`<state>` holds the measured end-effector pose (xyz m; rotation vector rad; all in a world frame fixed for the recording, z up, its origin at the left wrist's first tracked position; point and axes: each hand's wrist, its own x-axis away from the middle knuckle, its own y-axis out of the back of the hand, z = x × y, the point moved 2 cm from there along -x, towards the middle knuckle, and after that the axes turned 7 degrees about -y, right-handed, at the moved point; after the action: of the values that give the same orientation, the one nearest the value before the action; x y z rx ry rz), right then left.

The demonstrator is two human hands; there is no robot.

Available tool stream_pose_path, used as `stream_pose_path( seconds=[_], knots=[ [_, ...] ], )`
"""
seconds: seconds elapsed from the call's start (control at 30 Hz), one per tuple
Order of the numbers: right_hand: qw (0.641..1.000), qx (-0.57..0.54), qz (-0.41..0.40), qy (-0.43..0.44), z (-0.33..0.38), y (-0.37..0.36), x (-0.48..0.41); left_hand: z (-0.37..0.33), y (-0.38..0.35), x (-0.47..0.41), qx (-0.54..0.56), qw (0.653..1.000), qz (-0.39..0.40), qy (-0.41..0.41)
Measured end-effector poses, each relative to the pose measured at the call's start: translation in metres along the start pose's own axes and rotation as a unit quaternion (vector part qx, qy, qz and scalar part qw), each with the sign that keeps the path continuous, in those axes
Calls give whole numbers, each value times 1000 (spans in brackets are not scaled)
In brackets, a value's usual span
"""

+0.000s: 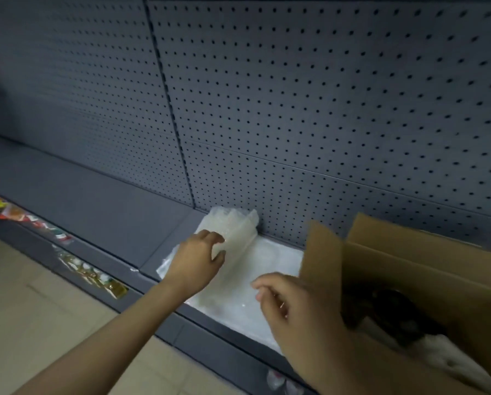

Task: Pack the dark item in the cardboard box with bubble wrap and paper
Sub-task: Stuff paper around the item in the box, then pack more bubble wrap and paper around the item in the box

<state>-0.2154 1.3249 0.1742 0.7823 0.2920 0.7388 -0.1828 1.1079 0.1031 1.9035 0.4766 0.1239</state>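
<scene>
Lying spread over the grey shelf (pixel 101 206) below the pegboard wall (pixel 324 95): bubble wrap (pixel 238 269), far edge rolled up. Left hand (pixel 198 260), grip clamped on that rolled edge, fingers curled over it. Right hand (pixel 289 300) above the sheet's near part, fingertips drawn together; whether pinching the wrap, cannot tell. Just right of the sheet, open cardboard box (pixel 409 269), flaps up, dark item (pixel 392 312) and white paper (pixel 449 354) inside.

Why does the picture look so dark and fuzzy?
Head view: dim light, so the pegboard looks grey-blue; the left hand, right hand and box are smeared by motion blur; the wide lens bends the shelf edges; no glare.
</scene>
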Motion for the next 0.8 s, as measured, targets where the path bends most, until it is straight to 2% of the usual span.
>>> stream_pose_path(
  seconds=[0.1,0.23,0.37,0.57,0.63,0.8],
  knots=[
    [993,-38,22,-107,5,-71,-35,62,-13,-14,-42,994,99,1],
    [948,-84,37,-305,-37,-143,-73,109,-34,-16,-7,981,192,27],
    [883,-118,-41,-453,-84,-168,-96,134,-48,-16,97,966,233,59],
    [762,-275,-93,-578,-119,-188,-136,149,-57,-16,143,957,238,79],
    [762,-267,-99,-582,-120,-189,-146,153,-60,-16,141,957,243,73],
    [829,-147,-112,-528,-110,-180,-152,157,-61,-18,153,956,242,70]
  ],
)
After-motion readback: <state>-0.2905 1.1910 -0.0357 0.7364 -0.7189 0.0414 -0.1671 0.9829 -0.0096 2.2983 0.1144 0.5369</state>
